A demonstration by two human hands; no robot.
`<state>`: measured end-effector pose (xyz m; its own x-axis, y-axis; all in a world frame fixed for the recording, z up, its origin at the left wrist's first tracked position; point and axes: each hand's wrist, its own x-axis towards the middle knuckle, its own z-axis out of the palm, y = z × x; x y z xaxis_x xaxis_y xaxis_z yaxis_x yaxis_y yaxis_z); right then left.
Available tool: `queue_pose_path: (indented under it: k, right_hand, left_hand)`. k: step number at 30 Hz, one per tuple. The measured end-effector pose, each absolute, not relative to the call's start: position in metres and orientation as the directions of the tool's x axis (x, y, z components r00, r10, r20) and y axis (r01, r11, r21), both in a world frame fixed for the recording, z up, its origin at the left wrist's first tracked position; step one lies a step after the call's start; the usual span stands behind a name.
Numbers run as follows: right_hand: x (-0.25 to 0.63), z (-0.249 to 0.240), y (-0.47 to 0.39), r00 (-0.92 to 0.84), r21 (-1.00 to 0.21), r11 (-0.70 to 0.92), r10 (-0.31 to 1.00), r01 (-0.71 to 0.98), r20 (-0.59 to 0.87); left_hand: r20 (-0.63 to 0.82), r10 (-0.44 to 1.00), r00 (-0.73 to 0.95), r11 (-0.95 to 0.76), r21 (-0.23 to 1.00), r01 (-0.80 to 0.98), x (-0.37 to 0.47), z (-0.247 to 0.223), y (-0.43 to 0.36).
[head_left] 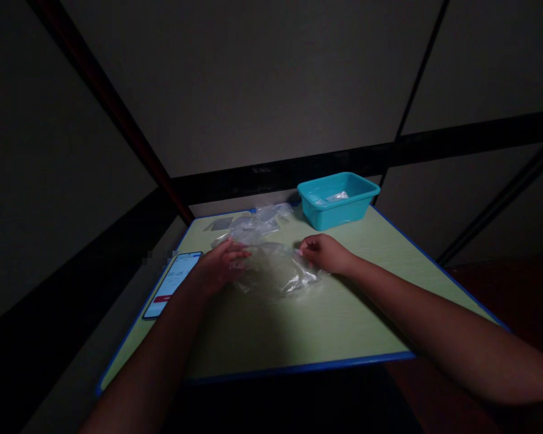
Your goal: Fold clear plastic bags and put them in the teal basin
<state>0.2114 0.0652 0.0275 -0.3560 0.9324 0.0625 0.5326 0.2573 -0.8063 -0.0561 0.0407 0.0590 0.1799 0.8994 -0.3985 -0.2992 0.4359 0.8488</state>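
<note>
A clear plastic bag (280,271) lies spread on the pale green table (344,325), between my two hands. My left hand (224,262) is at the bag's left side, its fingers apart and partly over the plastic. At the right edge of the bag, my right hand (323,252) has its fingers pinched together on the plastic. More crumpled clear plastic (253,226) lies just beyond my left hand.
A turquoise basket (339,212) with a clear packet (338,196) inside stands at the back right. A phone (174,283) with a lit screen lies at the left edge, beside my left forearm. Dark-striped wall panels rise behind the table.
</note>
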Motion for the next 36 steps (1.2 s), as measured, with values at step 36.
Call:
queue_pose_path:
  k: [36]
  right_hand:
    - [0.22, 0.021, 0.073, -0.253, -0.431, 0.298, 0.954, 0.852, 0.158]
  left_hand:
    - [-0.022, 0.983, -0.184, 0.112, 0.862, 0.494, -0.049, 0.048, 0.034]
